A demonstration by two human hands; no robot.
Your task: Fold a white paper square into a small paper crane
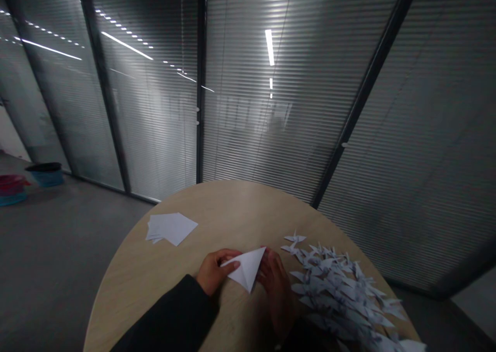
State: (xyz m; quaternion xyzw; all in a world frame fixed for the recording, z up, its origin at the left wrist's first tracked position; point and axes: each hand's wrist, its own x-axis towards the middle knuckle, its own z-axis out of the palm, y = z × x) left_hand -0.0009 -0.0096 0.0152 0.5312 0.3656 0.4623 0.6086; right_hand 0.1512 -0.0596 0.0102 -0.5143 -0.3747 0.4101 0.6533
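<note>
Folded paper (248,270), white and with pointed corners, is between the two hands, at the near part of the round tabletop (232,199). The left hand (217,270) holds it by its left side, with the thumb lying on top. The right hand (276,284) has its bent fingers at the right edge – I cannot tell if they grip it. Farther and to the left lie some white sheets (174,228), overlapping each other. On the right side – beside the right hand – spreads a big pile of paper birds (341,285).
</note>
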